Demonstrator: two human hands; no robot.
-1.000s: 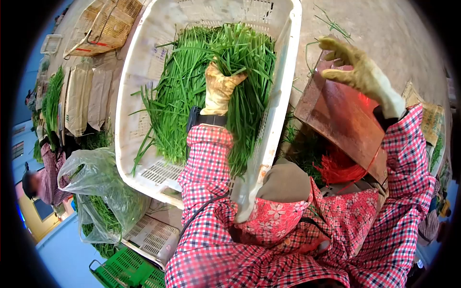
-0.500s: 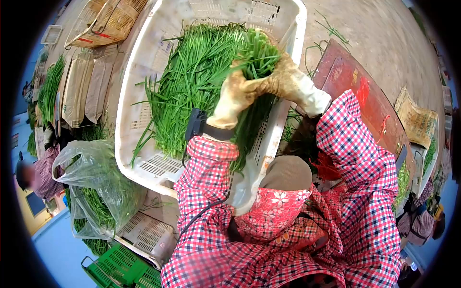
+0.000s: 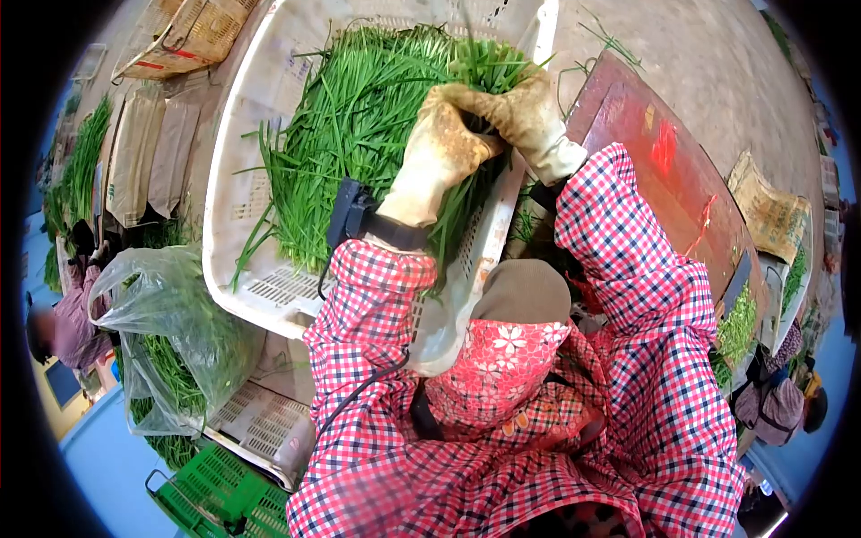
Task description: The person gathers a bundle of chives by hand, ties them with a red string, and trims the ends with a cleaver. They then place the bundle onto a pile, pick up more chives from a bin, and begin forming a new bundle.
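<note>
Long green stalks (image 3: 350,134) lie packed in a white plastic crate (image 3: 220,206) in front of me. Both my hands wear stained, pale gloves. My left hand (image 3: 448,143) is wrapped round a bunch of green stalks (image 3: 489,65) at the crate's right side. On the other side of that bunch, my right hand (image 3: 534,112) presses its fingers against it, close to my left hand. The leafy ends hang down below my hands inside the crate. A black device (image 3: 352,213) is strapped to my left wrist.
A red board (image 3: 664,170) lies to the right, with a brown sack (image 3: 771,211) beyond it. At left are a clear bag of greens (image 3: 179,332), a green crate (image 3: 220,498) and a tan basket (image 3: 193,40). Other people (image 3: 81,318) are at the far left and right.
The view has shifted slightly. My hands have turned around the bunch, my right hand coming lower beside it, and the bunch's top ends look more spread.
</note>
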